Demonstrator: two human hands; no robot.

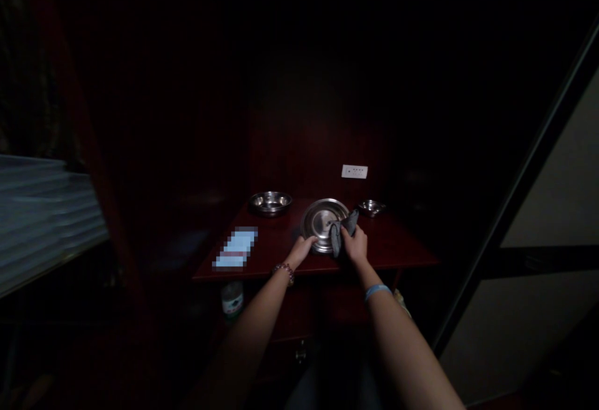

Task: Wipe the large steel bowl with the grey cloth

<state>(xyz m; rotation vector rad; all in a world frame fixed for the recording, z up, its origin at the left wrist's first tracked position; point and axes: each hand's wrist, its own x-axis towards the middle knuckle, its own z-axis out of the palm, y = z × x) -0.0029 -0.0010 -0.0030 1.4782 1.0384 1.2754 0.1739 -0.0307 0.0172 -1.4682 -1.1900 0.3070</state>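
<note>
A round, shallow stainless steel basin (322, 221) is tilted up above the front part of the dark red table, its inside facing me. My left hand (301, 249) grips its lower left rim, thumb on the inner side. Bunched in my right hand (356, 244) is a grey cloth (336, 238), which lies against the right side of the basin. The fingers of both hands are partly hidden behind the basin and the cloth.
On the dark red table (276, 260) stand a steel basin (270, 203) at back left and a smaller steel bowl (372, 208) at right. A blurred-out light blue rectangle (236, 248) lies at left. A wall socket (354, 171) is behind; a jar (233, 299) is below.
</note>
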